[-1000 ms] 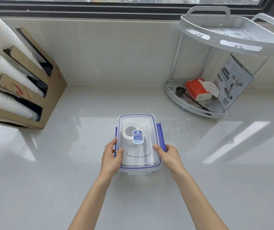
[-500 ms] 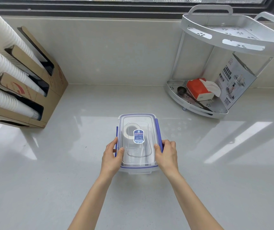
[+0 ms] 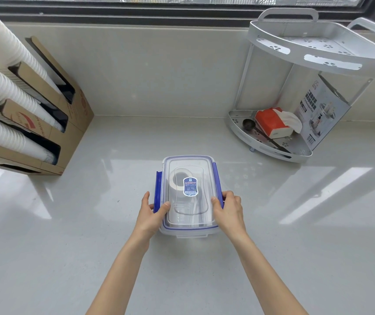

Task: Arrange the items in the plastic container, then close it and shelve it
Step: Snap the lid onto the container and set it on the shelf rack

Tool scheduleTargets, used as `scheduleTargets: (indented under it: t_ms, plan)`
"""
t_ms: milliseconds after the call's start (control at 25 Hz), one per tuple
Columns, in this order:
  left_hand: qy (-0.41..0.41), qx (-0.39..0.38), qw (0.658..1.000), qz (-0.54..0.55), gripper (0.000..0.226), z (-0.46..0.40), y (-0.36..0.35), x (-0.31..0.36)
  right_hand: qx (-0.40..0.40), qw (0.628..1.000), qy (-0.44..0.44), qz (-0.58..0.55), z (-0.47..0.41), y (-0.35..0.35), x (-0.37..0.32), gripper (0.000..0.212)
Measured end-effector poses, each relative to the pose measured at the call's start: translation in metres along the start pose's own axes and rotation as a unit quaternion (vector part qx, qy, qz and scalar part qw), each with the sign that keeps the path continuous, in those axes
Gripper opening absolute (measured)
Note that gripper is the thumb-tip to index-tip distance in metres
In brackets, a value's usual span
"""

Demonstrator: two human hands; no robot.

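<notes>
A clear plastic container [image 3: 190,230] with a blue-trimmed lid [image 3: 190,164] stands on the white counter, lid on top. A roll of tape [image 3: 178,180] and other pale items show through the lid. My left hand [image 3: 151,212] grips the left side, thumb on the lid, fingers around the blue left latch [image 3: 158,189], which sticks outward. My right hand [image 3: 229,209] presses the blue right latch [image 3: 218,178] down against the container's side, thumb on the lid.
A white two-tier corner shelf [image 3: 272,151] stands at the back right, holding a red tissue pack [image 3: 272,121], a dark spoon [image 3: 249,123] and a printed box [image 3: 320,114]. A cardboard holder [image 3: 73,133] with stacked paper cups [image 3: 5,94] fills the left.
My right hand moved in and folded the right blue latch down against the container. The left latch now sticks out more under my left fingers.
</notes>
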State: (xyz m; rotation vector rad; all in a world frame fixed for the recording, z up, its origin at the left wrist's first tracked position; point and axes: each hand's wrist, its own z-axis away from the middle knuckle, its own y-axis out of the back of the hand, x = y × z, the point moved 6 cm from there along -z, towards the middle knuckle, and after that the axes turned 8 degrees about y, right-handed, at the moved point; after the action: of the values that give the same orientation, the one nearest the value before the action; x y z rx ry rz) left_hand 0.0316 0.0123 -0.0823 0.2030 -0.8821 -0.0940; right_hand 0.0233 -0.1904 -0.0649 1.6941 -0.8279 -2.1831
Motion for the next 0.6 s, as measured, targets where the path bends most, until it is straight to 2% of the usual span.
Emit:
scheduleTargets:
  t_ms: [80, 240, 360, 600]
  plan:
    - [-0.016, 0.029, 0.999, -0.029, 0.07, -0.001, 0.002, 0.002, -0.002, 1.0, -0.004, -0.004, -0.001, -0.001, 0.001, 0.032]
    - [-0.064, 0.044, 0.995, -0.061, 0.046, 0.001, -0.001, 0.006, -0.006, 1.0, -0.006, -0.017, -0.002, -0.003, 0.003, 0.032]
    - [-0.079, 0.041, 0.995, -0.04, 0.041, 0.005, -0.002, 0.005, -0.008, 1.0, -0.004, -0.025, -0.001, -0.003, 0.002, 0.031]
    - [-0.136, 0.121, 0.98, -0.082, 0.038, 0.015, -0.008, 0.011, -0.009, 1.0, 0.002, -0.017, -0.002, -0.004, 0.001, 0.031]
